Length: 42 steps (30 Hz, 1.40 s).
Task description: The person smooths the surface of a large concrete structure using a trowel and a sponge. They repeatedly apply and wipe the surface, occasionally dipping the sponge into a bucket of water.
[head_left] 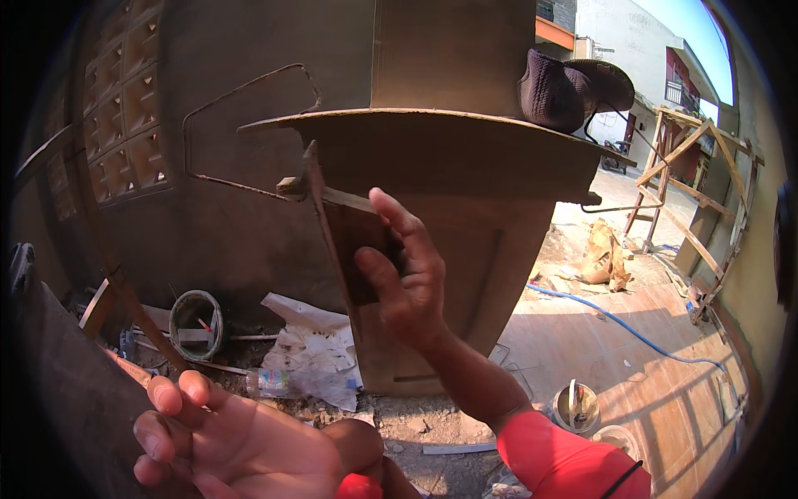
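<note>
My right hand (pixel 411 279) is raised in front of a tall brown column (pixel 474 249). It grips what looks like a wooden plastering float (pixel 314 179), seen nearly edge-on. Index finger and thumb point toward the float's flat board; the other fingers are mostly hidden in shadow. A short light wooden piece (pixel 349 200) runs from the board toward my index fingertip. Low at the left, my left hand (pixel 249 437) lies palm up with loosely bent fingers apart, holding nothing.
A thin board (pixel 416 115) tops the column, carrying a dark cap (pixel 553 91). Bent metal rods (pixel 187 137) jut out at both sides. Below are a bucket (pixel 197 324), torn sheeting (pixel 312 349), and a tool pail (pixel 576 407). A blue hose (pixel 615 320) and wooden scaffold (pixel 706 200) stand rightward.
</note>
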Tool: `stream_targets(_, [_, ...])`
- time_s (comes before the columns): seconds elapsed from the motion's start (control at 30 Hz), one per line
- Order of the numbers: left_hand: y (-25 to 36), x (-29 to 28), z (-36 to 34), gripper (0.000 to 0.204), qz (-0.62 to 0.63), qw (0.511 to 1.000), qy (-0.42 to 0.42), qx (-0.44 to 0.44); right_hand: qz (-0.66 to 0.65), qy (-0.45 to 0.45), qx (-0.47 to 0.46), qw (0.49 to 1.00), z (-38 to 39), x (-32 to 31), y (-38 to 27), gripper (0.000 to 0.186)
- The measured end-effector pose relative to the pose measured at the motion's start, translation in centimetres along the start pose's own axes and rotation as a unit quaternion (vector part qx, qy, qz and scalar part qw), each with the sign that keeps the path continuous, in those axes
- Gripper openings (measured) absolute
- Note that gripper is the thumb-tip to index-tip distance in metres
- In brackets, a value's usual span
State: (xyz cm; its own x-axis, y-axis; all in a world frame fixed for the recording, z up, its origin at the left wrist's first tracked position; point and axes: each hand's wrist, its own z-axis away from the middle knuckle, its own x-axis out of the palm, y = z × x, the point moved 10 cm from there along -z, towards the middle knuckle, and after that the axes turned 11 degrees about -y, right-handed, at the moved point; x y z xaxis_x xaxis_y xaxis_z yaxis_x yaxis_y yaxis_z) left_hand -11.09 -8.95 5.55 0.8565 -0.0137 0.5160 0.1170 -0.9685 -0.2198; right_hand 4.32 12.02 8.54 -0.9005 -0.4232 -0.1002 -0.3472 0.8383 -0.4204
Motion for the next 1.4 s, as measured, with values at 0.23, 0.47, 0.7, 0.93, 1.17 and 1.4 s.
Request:
stream_targets(0.23, [-0.4, 2.3, 0.0, 0.035, 0.095, 0.995, -0.04, -0.002, -0.089, 0.343, 0.056, 0.933, 14.1, -20.6, 1.2, 0.044])
stream_targets(0.47, [-1.1, 6.4, 1.1, 0.035, 0.128, 0.989, -0.068, -0.007, -0.211, 0.366, 0.042, 0.906, 13.9, -22.0, 5.0, 0.042])
stream_targets(0.7, [-0.2, 5.7, 0.6, 0.034, 0.102, 0.991, -0.083, -0.014, -0.228, 0.349, 0.039, 0.908, 11.8, -18.9, 8.3, 0.038])
stream_targets(0.93, [0.8, 3.8, -0.8, 0.033, 0.1, 0.993, -0.064, -0.006, -0.332, 0.329, 0.025, 0.884, 9.8, -14.0, 9.4, 0.041])
stream_targets(1.17, [2.0, 1.6, -1.0, 0.061, -0.058, 0.986, 0.156, 0.025, -0.281, 0.279, 0.013, 0.918, 8.5, -9.0, 9.9, 0.038])
stream_targets(1.4, [3.3, 1.6, -2.7, 0.035, -0.028, 1.0, 0.011, -0.011, -0.29, 0.252, 0.024, 0.923, 7.7, -3.9, 12.2, 0.036])
